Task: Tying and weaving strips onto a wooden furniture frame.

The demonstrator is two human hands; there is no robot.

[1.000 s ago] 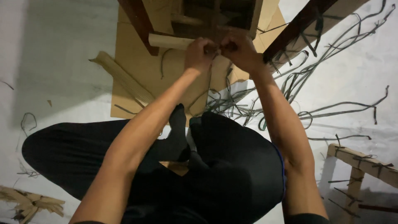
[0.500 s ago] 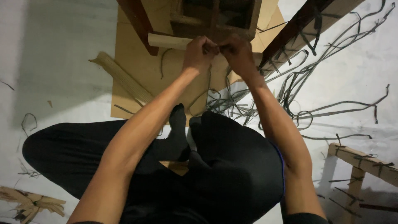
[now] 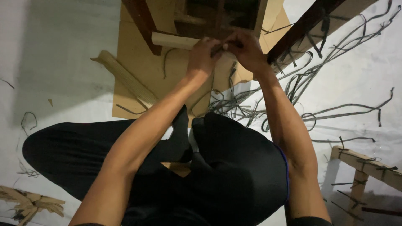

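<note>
I sit cross-legged on a white floor in black trousers. My left hand [image 3: 204, 56] and my right hand [image 3: 245, 49] meet in front of me at a pale wooden rail [image 3: 171, 40] of a furniture frame. Both hands pinch a thin dark strap [image 3: 222, 48] at the rail, fingers closed on it. The strap's end is mostly hidden between my fingers. Dark wooden legs [image 3: 144, 25] of the frame rise on either side of my hands.
A brown cardboard sheet [image 3: 138, 62] lies under the frame. A ribbed cardboard strip [image 3: 125, 79] rests on it at left. Several loose dark straps [image 3: 318, 109] sprawl over the floor at right. A small wooden frame [image 3: 364, 171] sits at lower right; wood scraps [image 3: 29, 203] at lower left.
My hands have stayed at the rail, shifting only slightly as they work the strap. The view has hardly moved.
</note>
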